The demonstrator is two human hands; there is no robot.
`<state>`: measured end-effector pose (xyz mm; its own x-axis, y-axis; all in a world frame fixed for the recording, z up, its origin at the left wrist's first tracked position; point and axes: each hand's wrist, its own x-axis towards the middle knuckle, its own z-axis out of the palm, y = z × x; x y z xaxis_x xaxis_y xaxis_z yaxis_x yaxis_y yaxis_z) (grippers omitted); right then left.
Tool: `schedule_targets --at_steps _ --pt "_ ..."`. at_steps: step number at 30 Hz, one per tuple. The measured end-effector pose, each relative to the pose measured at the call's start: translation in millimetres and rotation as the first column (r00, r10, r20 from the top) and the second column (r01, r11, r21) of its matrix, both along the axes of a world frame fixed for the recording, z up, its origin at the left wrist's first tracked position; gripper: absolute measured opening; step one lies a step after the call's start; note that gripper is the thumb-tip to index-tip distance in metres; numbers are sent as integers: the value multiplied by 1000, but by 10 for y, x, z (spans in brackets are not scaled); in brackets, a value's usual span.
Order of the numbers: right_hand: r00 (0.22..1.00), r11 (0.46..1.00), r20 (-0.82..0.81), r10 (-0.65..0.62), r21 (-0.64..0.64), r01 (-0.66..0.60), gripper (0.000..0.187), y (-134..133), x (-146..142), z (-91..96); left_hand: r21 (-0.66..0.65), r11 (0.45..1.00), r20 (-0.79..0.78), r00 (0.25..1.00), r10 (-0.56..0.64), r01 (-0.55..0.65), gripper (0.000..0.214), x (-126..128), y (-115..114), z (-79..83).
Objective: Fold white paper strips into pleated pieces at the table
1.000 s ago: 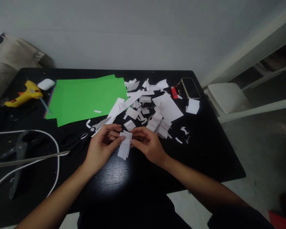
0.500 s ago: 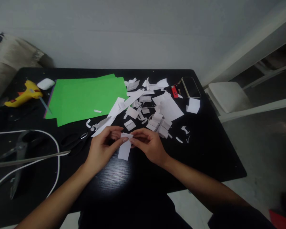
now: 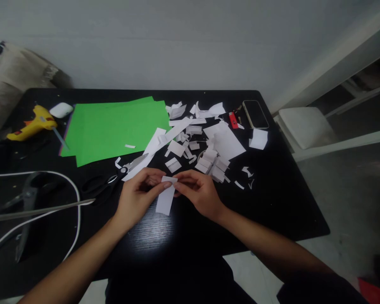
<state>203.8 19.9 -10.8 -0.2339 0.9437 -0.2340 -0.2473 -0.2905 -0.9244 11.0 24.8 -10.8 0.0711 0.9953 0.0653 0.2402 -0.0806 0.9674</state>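
Observation:
A small white paper strip [image 3: 165, 200] is held between my two hands above the near part of the black table. My left hand [image 3: 139, 194] pinches its upper left side, thumb on top. From the other side my right hand [image 3: 199, 192] pinches the upper right edge between thumb and fingers. Some fingertips are hidden behind the paper. Just beyond the hands lie small folded paper pieces [image 3: 172, 165] and a pile of them [image 3: 213, 164]. Black-handled scissors [image 3: 114, 179] rest left of my left hand, their blades over a long white strip [image 3: 150, 150].
Green sheets [image 3: 117, 131] cover the back left of the table [image 3: 281, 207]. Further left sit a yellow glue gun [image 3: 34, 124] and a white case [image 3: 61, 110]. A white cable [image 3: 77, 211] loops nearby. A phone [image 3: 255, 114] and a red lighter [image 3: 233, 120] lie at back right.
The fold line near the strip's top edge no longer shows, and the strip hangs slightly longer toward me. Both hands stay in nearly the same place. The view has shifted slightly.

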Motion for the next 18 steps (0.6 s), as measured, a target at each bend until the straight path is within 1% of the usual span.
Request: schedule_targets --at_steps 5,9,14,18 --pt "999 1000 -30 11 0 -11 25 -3 -3 4 4 1000 6 1000 5 -5 21 5 -9 9" --pt "1000 1000 -19 9 0 -9 27 -11 -8 8 22 1000 -30 1000 -2 2 20 1 -23 6" --pt "1000 1000 10 2 4 -2 28 -11 -7 5 115 993 -122 992 -21 35 19 -24 -32 1" --pt "1000 1000 -18 10 -9 -11 29 -10 -16 -23 208 974 -178 983 -52 90 15 -40 -17 23"
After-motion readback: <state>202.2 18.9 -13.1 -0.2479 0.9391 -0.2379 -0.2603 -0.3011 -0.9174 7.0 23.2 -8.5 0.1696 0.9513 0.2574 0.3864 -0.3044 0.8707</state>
